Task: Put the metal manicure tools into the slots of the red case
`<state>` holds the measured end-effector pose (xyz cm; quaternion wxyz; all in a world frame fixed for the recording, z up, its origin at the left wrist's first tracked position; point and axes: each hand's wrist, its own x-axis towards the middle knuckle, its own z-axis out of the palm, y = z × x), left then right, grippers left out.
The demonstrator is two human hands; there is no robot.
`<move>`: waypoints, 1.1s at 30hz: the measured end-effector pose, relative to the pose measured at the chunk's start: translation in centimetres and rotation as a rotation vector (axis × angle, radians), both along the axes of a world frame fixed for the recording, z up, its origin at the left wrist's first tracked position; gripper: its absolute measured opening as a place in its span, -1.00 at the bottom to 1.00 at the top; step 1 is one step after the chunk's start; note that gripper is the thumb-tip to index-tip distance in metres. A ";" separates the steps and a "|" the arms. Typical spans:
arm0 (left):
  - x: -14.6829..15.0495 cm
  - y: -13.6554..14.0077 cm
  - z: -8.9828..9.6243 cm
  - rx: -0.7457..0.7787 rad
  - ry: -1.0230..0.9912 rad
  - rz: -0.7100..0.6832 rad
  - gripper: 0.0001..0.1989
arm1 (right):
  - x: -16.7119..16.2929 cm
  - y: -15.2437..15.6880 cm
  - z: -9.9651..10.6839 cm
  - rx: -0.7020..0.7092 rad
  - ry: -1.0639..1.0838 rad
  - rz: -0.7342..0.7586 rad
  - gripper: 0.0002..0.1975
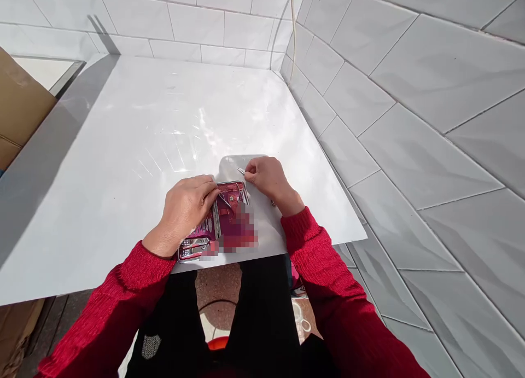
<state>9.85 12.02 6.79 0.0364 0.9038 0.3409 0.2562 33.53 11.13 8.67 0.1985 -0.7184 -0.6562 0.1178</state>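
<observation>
An open manicure case with a dark red and purple lining lies near the front edge of the white table. My left hand is closed over its left half, fingers gripping at the upper edge and hiding part of the lining. Nail clippers sit in the lower left corner, with slim metal tools above them. Small scissors show in the right half. Just beyond the case's upper right corner, my right hand pinches a small silver manicure tool; only its tip shows.
The white tabletop reaches back to a tiled wall, with another tiled wall close on the right. Cardboard stands at the left edge. A pale cable hangs in the corner. Part of the case is pixelated.
</observation>
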 end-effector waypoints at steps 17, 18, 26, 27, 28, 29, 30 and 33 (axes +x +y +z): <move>0.0 0.4 -1.5 0.020 -0.023 -0.082 -0.55 | -0.4 0.6 0.2 -0.101 -0.410 0.169 -0.86; 0.0 0.4 -1.6 0.023 -0.018 -0.076 -0.55 | -0.4 0.4 0.2 -0.084 -0.414 0.170 -0.86; 0.0 0.3 -1.6 -0.022 -0.015 -0.047 -0.58 | -0.7 -1.2 3.0 -0.028 -0.369 0.355 -0.85; 0.0 0.2 -1.6 -0.027 -0.008 -0.043 -0.59 | -0.8 -1.3 3.1 -0.017 -0.387 0.385 -0.82; 0.0 0.2 -1.6 -0.031 0.002 -0.041 -0.59 | -0.9 -1.4 3.1 -0.001 -0.407 0.410 -0.79; 0.0 0.2 -1.6 -0.035 0.013 -0.039 -0.60 | -1.0 -1.5 3.1 0.020 -0.427 0.432 -0.78; 0.0 0.2 -1.6 -0.038 0.022 -0.036 -0.60 | -1.1 -1.5 2.9 0.041 -0.445 0.453 -0.77; 0.1 0.2 -1.7 -0.045 0.014 -0.031 -0.58 | -1.3 -1.5 2.4 0.092 -0.468 0.511 -0.76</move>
